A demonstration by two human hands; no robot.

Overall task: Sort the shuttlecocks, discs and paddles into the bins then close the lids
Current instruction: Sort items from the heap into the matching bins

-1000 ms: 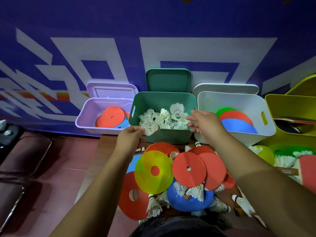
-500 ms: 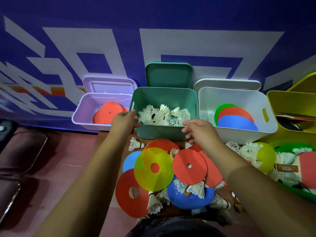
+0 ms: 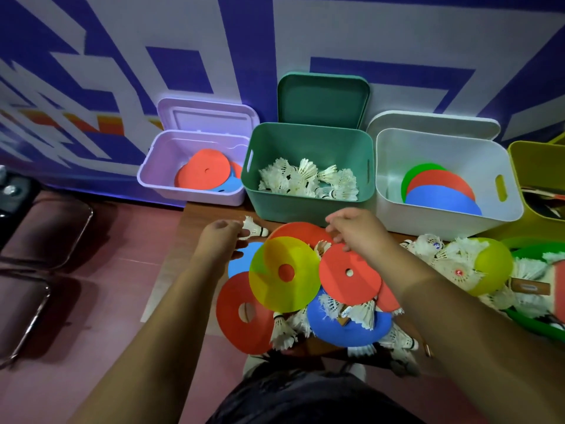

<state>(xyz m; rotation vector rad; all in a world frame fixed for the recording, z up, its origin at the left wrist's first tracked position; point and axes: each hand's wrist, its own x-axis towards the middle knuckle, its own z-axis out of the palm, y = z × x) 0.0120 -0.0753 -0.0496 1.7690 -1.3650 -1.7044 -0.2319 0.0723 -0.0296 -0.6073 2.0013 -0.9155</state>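
Observation:
A green bin (image 3: 308, 206) in the middle holds several white shuttlecocks. The purple bin (image 3: 159, 185) at left holds red and blue discs; the white bin (image 3: 443, 221) at right holds green, red and blue discs. All three lids stand open. In front lies a heap of discs, with a yellow disc (image 3: 284, 273) and a red disc (image 3: 348, 273) on top, and loose shuttlecocks. My left hand (image 3: 220, 240) closes its fingertips on a white shuttlecock (image 3: 253, 229) beside the heap. My right hand (image 3: 357, 228) hovers with fingers apart over the red disc's far edge, holding nothing.
A yellow bin (image 3: 538, 179) at far right holds paddles. More shuttlecocks, a lime disc (image 3: 492, 267) and a green-rimmed thing (image 3: 538, 325) lie at right. Dark chair seats (image 3: 36, 234) stand at left. A blue and white wall runs behind the bins.
Both hands have drawn back from the green bin's front down to the heap. My left hand has reached the loose shuttlecock beside the discs.

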